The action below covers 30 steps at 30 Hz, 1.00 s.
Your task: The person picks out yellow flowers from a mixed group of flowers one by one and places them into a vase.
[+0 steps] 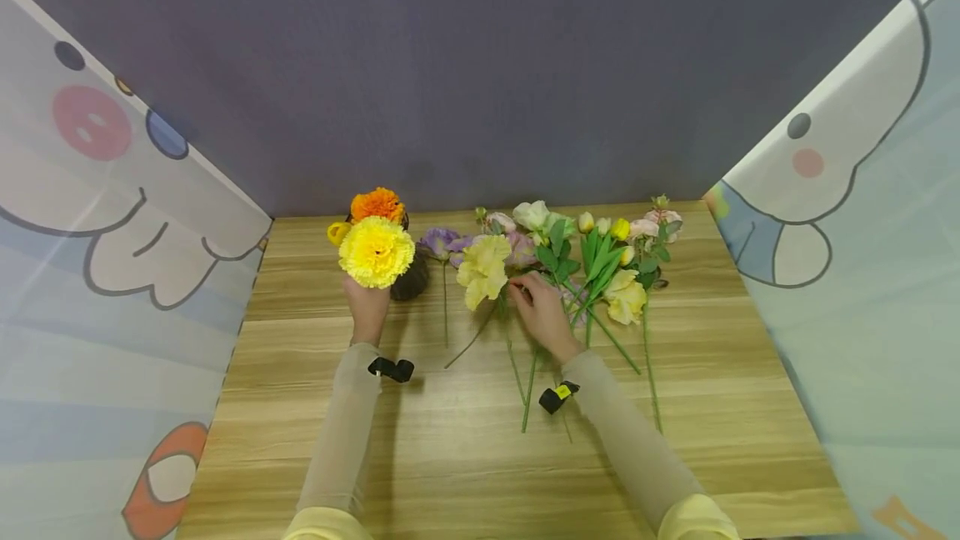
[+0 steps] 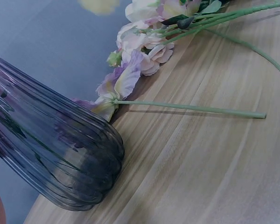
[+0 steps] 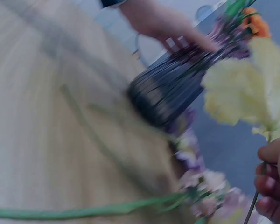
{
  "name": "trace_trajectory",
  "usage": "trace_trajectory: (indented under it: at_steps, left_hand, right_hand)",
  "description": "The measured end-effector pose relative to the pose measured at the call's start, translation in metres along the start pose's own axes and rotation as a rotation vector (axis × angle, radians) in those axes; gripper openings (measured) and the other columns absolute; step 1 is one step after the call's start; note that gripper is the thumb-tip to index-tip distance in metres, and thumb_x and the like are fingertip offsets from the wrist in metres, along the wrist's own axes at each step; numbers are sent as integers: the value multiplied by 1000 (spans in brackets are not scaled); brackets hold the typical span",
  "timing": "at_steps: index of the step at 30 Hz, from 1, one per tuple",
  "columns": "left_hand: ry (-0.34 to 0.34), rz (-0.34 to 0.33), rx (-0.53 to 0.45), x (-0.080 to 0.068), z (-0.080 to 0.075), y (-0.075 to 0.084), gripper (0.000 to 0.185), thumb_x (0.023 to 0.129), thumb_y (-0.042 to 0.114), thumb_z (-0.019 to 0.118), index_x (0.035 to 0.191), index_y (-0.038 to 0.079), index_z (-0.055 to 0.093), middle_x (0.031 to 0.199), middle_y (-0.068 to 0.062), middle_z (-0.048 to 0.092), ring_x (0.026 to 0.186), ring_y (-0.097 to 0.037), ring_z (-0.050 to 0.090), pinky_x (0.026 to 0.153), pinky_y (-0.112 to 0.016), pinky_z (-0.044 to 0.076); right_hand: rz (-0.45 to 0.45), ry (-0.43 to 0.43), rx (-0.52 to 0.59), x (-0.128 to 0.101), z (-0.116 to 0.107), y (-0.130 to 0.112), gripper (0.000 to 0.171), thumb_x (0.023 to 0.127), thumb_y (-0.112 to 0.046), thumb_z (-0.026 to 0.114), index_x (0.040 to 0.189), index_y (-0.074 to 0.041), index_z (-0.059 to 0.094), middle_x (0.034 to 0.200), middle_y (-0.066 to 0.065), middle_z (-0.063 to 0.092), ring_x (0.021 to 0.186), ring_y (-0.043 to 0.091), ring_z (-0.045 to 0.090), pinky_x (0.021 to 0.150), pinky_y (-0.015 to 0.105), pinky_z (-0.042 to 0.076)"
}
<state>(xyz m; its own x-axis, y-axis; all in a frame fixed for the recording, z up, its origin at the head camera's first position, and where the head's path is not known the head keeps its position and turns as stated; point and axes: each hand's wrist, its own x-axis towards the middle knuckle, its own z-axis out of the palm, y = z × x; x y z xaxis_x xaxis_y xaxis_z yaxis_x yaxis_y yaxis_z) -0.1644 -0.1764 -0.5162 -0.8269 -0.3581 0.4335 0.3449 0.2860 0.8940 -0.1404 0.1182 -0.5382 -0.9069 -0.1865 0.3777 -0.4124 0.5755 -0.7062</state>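
Nearest the camera, 2 sleeved forearms reach out over the wooden table [image 1: 465, 457]. The right hand [image 1: 543, 315] pinches the thin stem of a pale yellow flower [image 1: 483, 269] between thumb and fingertips [image 3: 270, 184], lifting the bloom above the tabletop; the right wrist view, though blurred, shows the fingers closed on that stem just under the petals. The left hand [image 1: 367, 307] is wrapped around a dark ribbed glass vase [image 2: 51, 158], which is tilted with its rounded base resting on the table, near the table's back left. 2 blooms stand in the vase: a large yellow pompom flower [image 1: 377, 251] in front and an orange flower [image 1: 377, 204] behind it. Just beside the vase base lies a purple flower [image 2: 119, 88] on a straight green stem. Further back and to the right, a loose spread of flowers [image 1: 600, 252], cream, pink, yellow and green-leaved, lies flat on the table, stems pointing toward the person. Behind the table is a plain grey wall [image 1: 480, 65].
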Motion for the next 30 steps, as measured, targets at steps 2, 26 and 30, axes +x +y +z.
trace_trajectory:
  at_steps: [2,26,30]
  left_hand:
    - [0,2,6,0,0,0,30,94,-5,69,122,-14,63,110,-30,67,98,6,56,86,-14,44]
    - [13,5,38,0,-1,4,32,91,-7,70,121,-15,62,112,-34,66,99,7,54,87,-15,43]
    - [13,10,43,0,0,4,32,92,-7,70,122,-15,62,114,-33,66,101,8,54,88,-14,42]
  right_hand:
    - [-34,39,37,7,-6,-6,11,102,-1,62,108,4,70,91,12,62,68,15,48,59,27,41]
    - [-209,581,879,104,-50,-114,30,107,-29,58,107,-2,72,99,4,74,85,15,71,82,34,60]
    - [-297,627,935,118,-45,-126,31,104,-34,60,111,-6,70,101,1,73,87,14,72,82,33,60]
